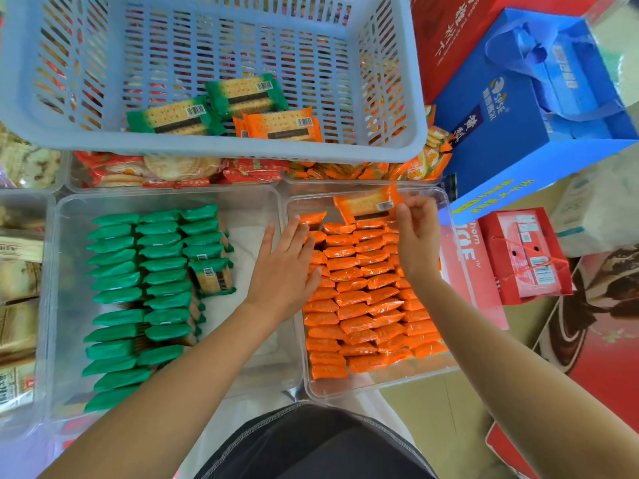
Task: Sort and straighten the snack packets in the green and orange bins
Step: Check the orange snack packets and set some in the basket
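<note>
A clear bin [294, 361] on the left holds rows of green snack packets [138, 292] standing on edge; one green packet [211, 276] lies tilted with its barcode up. Another clear bin [380, 383] to its right is packed with rows of orange packets [363, 305]. My left hand [285, 267] lies flat, fingers straight, against the left side of the orange rows. My right hand [416, 236] pinches a single orange packet [366, 203] above the far end of that bin.
A blue slotted basket [242, 148] sits beyond the bins with two green packets [211, 105] and two orange packets [280, 124] inside. More snack trays lie at the left and behind. A blue gift bag [525, 108] and red boxes [529, 257] stand to the right.
</note>
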Demonstrator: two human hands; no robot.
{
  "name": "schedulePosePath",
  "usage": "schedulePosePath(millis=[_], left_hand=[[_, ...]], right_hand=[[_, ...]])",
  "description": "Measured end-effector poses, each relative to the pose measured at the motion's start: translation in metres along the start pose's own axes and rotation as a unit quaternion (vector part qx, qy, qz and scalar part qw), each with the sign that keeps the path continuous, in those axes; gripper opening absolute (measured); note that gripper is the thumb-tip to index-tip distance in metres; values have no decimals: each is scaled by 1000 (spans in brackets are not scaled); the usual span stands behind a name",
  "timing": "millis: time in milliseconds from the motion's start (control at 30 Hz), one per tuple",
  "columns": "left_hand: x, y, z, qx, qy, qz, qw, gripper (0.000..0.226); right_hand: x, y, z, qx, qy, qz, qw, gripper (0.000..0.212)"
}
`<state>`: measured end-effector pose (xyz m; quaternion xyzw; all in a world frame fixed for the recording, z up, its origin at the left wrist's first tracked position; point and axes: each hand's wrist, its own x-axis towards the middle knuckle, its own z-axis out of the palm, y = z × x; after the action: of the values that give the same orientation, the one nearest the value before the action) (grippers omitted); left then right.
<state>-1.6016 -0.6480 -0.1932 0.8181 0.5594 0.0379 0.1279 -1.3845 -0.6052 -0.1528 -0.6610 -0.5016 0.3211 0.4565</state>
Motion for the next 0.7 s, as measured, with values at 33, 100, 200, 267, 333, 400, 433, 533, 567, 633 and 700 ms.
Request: schedulePosePath(millis=[33,100,200,267,333,400,433,533,567,633,700], left_hand=[[0,2,-2,-36,16,-9,999,68],[1,8,-8,-138,64,-38,988,59],[1,28,-29,-301,129,-97,940,46],[1,41,-43,-456,84,-158,872,35],[0,48,-46,-583,50,-192,787,16],[-5,49,-48,-627,53,-179,756,3],[-9,50,-47,-643,50,-167,746,5],[-17,55,-48,-671,34,-155,725,9],[-20,56,-47,-676,28,-158,719,9],[-25,56,-45,-690,14,-162,705,13],[-30,56,-43,-699,-1,-154,698,18]], right_hand=[[-1,-2,-5,44,7,40,998,11],[-6,-6,-14,109,-5,110,988,7],[-23,-10,-25,155,-61,163,972,9],[-35,-12,-30,172,-92,188,963,10],[-44,-15,-35,183,-116,208,954,11],[-50,-19,-39,186,-123,219,950,12],[-51,-20,-41,183,-122,218,951,11],[-53,-24,-47,197,-132,212,948,13],[-54,-25,-49,211,-135,218,943,16],[-53,-25,-54,236,-134,223,936,20],[-55,-27,-57,245,-132,216,936,20]])
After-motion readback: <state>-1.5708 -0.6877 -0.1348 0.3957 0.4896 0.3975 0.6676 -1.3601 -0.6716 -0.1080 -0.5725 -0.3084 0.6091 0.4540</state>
